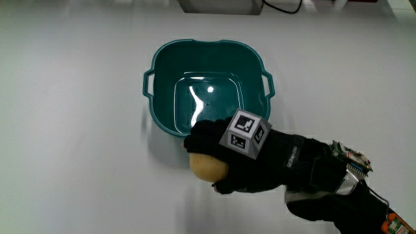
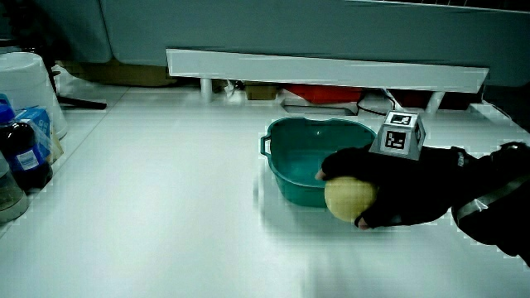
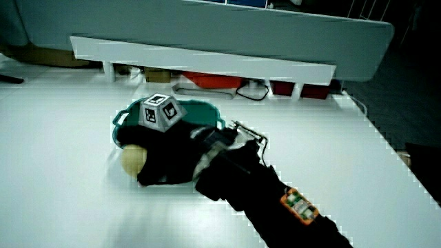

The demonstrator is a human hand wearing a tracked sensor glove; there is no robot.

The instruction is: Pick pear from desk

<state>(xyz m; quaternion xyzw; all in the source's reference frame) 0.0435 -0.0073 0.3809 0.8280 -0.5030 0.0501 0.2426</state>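
A pale yellow pear [image 1: 207,167] lies on the white desk just in front of the teal basin [image 1: 162,71], on the side nearer the person. The gloved hand [image 1: 224,156] is wrapped over it, fingers curled around its top and sides, with the patterned cube [image 1: 247,133] on the hand's back. In both side views the pear [image 2: 349,199] [image 3: 133,160] peeks out from under the fingers, touching or barely off the desk. The forearm runs from the hand toward the person.
The teal basin [image 2: 286,178] with two handles holds nothing visible. A low white partition [image 2: 331,68] runs along the table's edge farthest from the person, with cables and boxes under it. Bottles and a white container [image 2: 25,124] stand at the table's side edge.
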